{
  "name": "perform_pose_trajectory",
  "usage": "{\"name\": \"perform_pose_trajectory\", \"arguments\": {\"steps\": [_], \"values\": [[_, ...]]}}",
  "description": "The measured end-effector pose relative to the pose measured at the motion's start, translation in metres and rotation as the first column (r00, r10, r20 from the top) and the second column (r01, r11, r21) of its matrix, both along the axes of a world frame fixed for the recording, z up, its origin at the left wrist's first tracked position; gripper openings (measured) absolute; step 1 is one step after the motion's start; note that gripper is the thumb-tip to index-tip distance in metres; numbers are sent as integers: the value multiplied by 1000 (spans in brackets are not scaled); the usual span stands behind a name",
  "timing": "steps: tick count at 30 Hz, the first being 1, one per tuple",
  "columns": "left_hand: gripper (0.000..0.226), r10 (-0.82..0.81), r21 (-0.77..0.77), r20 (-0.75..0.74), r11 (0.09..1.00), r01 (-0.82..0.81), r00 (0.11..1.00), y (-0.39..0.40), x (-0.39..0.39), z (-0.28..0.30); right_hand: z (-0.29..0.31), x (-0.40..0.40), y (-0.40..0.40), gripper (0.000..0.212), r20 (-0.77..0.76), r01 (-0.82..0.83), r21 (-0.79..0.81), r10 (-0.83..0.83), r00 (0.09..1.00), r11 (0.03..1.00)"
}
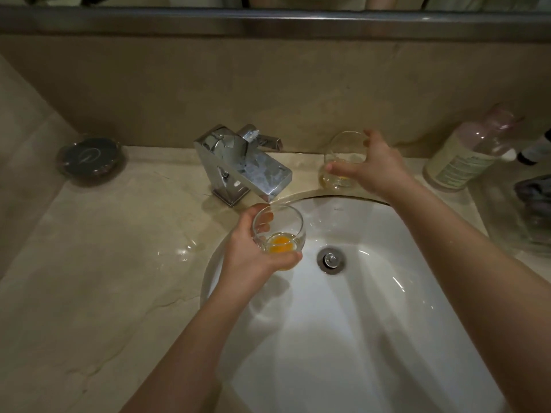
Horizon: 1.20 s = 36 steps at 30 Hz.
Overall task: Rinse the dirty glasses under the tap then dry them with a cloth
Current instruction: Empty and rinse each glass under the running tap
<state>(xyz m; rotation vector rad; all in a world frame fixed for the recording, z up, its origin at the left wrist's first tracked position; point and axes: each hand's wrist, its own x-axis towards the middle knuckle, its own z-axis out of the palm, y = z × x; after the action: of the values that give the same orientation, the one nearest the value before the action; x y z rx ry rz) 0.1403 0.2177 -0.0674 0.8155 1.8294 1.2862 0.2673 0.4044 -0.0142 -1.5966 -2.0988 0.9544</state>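
Note:
My left hand (253, 254) grips a round clear glass (283, 225) with orange residue at its bottom, held over the left rim of the white sink (372, 308), just below the chrome tap's (241, 165) spout. No water runs from the tap. My right hand (372, 168) grips a second clear glass (343, 153) with a thin yellowish film, standing on the counter right of the tap. No cloth shows.
A dark round dish (91, 159) sits on the beige marble counter (104, 248) at the back left. A labelled clear bottle (468, 153) and dark items (533, 198) crowd the right side. The drain (330, 259) lies mid-basin. A wall rises behind the tap.

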Motion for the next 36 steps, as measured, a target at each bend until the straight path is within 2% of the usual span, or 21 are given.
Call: {"name": "perform_pose_trajectory", "arguments": {"steps": [2,9,11,15,18,30,36], "values": [[80,8,17,18,1000,-9,1000,2,-2,-1,-2,-4,-5,90,36,-19,119,15,999,993],[85,9,64,49,998,-12,999,10,-11,-8,-5,-30,-18,48,22,-113,427,114,993,897],[88,13,75,59,997,-17,998,11,-13,-10,-1,-40,-22,45,-1,-156,397,170,985,904],[77,26,82,72,996,-32,997,12,-14,-10,5,-58,-29,44,-117,-269,226,300,947,936],[72,34,74,84,996,-40,996,13,-14,-10,2,-70,-29,39,-131,-328,172,352,927,929],[72,16,51,126,998,-23,992,14,-11,-9,-16,-85,-25,33,-420,-251,-16,221,880,968],[70,9,92,129,995,-21,992,18,-12,-7,-18,-89,-19,35,-509,-240,-94,161,845,966]]}}
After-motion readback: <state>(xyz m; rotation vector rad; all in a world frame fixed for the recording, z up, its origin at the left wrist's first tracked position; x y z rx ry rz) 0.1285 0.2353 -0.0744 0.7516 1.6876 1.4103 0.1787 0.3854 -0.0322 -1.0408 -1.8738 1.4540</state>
